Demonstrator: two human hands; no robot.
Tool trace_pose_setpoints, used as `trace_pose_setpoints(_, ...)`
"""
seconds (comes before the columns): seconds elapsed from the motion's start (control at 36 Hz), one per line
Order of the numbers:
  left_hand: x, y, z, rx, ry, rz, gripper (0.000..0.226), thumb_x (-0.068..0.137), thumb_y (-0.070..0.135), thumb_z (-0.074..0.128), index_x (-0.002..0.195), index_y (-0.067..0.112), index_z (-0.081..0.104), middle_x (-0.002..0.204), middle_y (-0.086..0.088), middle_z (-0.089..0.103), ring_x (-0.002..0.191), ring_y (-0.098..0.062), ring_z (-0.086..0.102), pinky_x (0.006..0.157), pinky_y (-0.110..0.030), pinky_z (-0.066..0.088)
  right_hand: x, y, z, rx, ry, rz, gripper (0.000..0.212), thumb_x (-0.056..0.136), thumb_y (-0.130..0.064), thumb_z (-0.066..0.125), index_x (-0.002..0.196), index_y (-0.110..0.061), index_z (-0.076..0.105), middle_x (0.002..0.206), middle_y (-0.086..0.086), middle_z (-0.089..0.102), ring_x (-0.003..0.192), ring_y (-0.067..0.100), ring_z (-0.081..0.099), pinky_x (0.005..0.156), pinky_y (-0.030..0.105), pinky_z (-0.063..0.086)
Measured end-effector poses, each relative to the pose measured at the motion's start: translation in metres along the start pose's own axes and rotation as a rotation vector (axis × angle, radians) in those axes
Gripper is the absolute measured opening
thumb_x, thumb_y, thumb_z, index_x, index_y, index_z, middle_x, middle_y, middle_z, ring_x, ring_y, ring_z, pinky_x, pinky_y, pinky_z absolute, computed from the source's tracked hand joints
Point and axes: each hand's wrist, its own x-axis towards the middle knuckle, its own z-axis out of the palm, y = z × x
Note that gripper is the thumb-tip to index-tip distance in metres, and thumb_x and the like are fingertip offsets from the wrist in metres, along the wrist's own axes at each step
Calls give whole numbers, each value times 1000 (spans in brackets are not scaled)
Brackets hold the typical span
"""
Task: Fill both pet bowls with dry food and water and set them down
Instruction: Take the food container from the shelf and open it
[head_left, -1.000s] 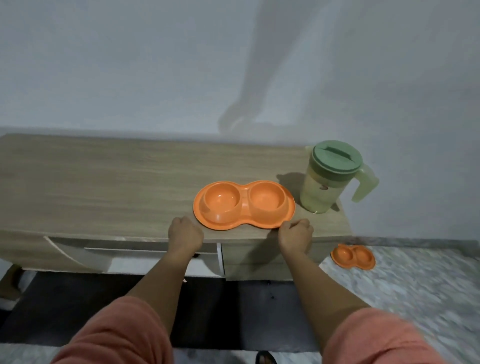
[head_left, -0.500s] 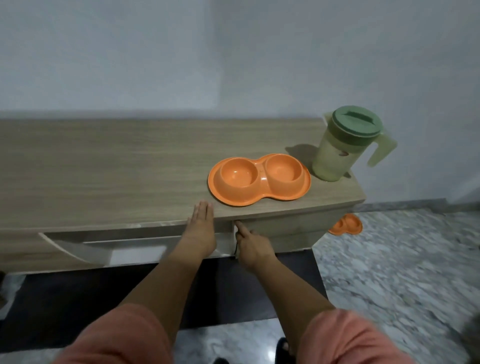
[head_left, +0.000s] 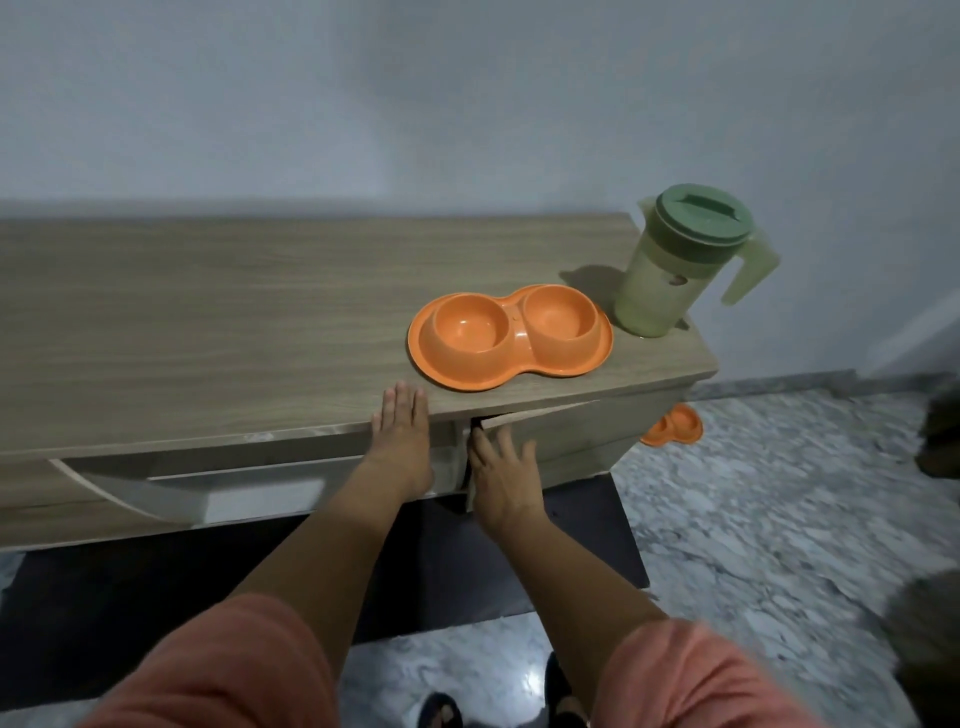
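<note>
An orange double pet bowl (head_left: 510, 336) sits near the right front of the wooden cabinet top (head_left: 234, 322); both cups look dry and bare. A green lidded pitcher (head_left: 675, 265) stands just right of it. A second orange double bowl (head_left: 673, 427) lies on the floor beyond the cabinet's right end, half hidden. My left hand (head_left: 401, 441) lies flat on the cabinet's front edge, fingers together. My right hand (head_left: 501, 470) grips the left edge of the small cabinet door (head_left: 550, 441), which stands slightly ajar.
A wide drawer front (head_left: 208, 488) runs under the cabinet top on the left. A dark mat (head_left: 571, 561) lies beneath the cabinet on the marble floor (head_left: 779, 519). My feet in dark sandals show at the bottom edge. A grey wall stands close behind.
Both hands left the bowl's front rim. The left hand came to rest flat on the cabinet edge; the right hand dropped to the door edge, and the door has swung out a little.
</note>
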Motion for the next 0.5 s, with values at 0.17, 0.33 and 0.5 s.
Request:
trace_pose_setpoints(0.17, -3, 1, 2, 48, 8, 30, 89, 90, 4, 44, 151, 7, -20, 157, -16, -28, 146, -33, -24, 119, -44, -7, -26, -18, 11, 147, 69, 79, 65, 93, -37, 43, 146, -3, 27, 146, 21, 31, 144, 39, 13, 115, 57, 12)
trace_pose_setpoints(0.33, -2, 6, 11, 46, 75, 7, 82, 93, 6, 39, 151, 5, -18, 158, -16, -25, 146, -34, -22, 120, -45, -7, -45, -3, 24, 462, 66, 445, 59, 90, -35, 46, 137, 1, 44, 146, 22, 36, 139, 36, 29, 116, 51, 19)
trace_pose_setpoints(0.5, -2, 32, 24, -64, 137, 15, 77, 95, 11, 37, 151, 0, -14, 158, -19, -22, 147, -36, -20, 120, -42, -5, -55, 35, 45, 503, -93, 651, 73, 97, -32, 32, 148, 8, 0, 155, 29, -13, 143, 47, -17, 119, 46, -1)
